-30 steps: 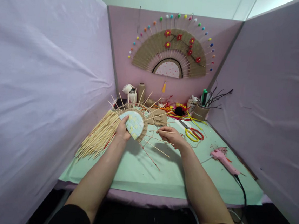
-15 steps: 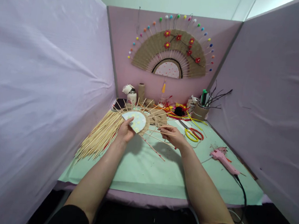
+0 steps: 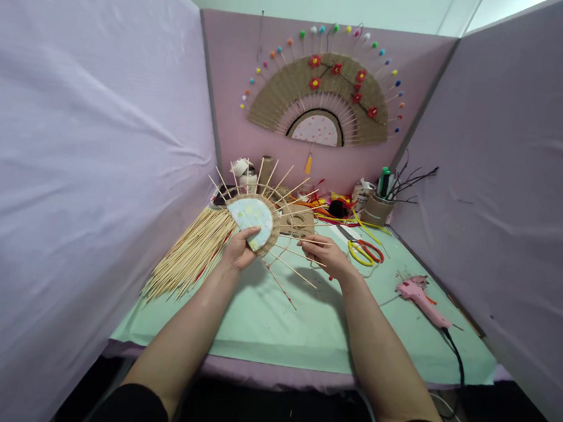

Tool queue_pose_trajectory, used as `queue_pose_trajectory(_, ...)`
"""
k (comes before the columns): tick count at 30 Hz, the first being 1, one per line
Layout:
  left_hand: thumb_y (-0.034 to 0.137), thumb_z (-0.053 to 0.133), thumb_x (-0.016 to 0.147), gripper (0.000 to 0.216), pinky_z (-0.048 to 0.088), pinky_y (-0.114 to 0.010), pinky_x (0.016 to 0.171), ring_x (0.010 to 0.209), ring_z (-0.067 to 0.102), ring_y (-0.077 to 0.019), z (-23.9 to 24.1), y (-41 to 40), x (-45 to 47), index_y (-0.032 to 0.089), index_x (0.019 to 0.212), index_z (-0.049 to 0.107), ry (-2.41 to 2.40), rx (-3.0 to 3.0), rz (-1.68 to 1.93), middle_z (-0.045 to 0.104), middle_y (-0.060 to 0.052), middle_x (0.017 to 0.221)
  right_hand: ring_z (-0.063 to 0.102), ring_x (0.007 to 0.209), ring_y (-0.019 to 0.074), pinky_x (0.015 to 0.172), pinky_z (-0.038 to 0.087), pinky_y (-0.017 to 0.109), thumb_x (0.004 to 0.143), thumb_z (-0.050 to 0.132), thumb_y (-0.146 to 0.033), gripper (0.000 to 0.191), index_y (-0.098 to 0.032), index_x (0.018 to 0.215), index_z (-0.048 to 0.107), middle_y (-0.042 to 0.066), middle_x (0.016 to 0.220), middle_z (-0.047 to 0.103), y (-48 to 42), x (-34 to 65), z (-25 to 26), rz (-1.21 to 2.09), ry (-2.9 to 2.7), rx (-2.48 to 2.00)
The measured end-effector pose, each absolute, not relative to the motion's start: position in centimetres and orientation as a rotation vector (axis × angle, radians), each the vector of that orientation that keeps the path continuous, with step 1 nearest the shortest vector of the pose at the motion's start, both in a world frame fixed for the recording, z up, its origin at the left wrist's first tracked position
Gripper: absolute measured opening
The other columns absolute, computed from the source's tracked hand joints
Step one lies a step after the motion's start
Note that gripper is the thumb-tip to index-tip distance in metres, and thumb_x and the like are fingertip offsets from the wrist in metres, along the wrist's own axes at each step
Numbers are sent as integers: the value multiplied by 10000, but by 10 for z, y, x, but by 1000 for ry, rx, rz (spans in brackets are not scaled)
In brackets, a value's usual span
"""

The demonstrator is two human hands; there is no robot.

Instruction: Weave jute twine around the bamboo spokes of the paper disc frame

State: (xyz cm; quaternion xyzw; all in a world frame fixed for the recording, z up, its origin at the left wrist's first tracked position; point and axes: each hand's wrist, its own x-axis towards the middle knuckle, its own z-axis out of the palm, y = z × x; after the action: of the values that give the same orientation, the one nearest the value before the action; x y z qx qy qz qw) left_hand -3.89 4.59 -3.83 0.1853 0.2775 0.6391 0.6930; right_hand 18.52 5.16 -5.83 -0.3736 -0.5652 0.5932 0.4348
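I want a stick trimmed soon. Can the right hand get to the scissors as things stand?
Probably yes. The scissors lie on the mat just beside the right hand with nothing between, though that hand pinches a stick now. The left hand holds the half-made fan.

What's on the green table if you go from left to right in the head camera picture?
Bundle of sticks, left hand holding the fan piece, right hand, scissors, pink glue gun.

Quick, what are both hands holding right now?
Left hand: closed, holding the half-round fan piece by its lower edge.
Right hand: fingertips pinched on one bamboo skewer sticking out of it.
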Motion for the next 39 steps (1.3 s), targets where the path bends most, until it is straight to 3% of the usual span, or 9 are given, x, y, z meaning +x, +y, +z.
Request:
queue_pose_trajectory(5,-49,540,738,497,516,-369,984,828,724,-165,-35,44,-41,130,1196,607,590,432,1488,760,-60,931,385,556,83,535,294,249,629,790,-437,372,-156,855,699,-28,617,514,54,188,-59,1458,-1406,-916)
queue_pose_trajectory(12,-57,543,719,545,524,-353,972,964,706,-199,-31,47,-48,158,1216,603,595,365,1570,749,-65,1015,367,530,90,489,243,249,653,745,-464,365,-177,863,666,-45,586,437,58,194,-57,1317,-1370,-894)
queue_pose_trajectory(27,-62,549,719,526,523,-322,962,970,700,-190,-29,49,-52,163,1188,626,582,367,1627,750,-52,998,287,472,80,464,228,264,659,720,-552,380,-197,694,587,-43,534,394,71,198,-60,990,-1131,-909)
queue_pose_trajectory(39,-66,550,712,593,519,-344,978,1037,680,-203,-28,49,-52,209,1236,598,550,331,1631,729,-45,1091,283,471,86,456,156,257,646,722,-515,348,-205,678,567,-48,511,382,57,193,-55,1224,-1332,-907)
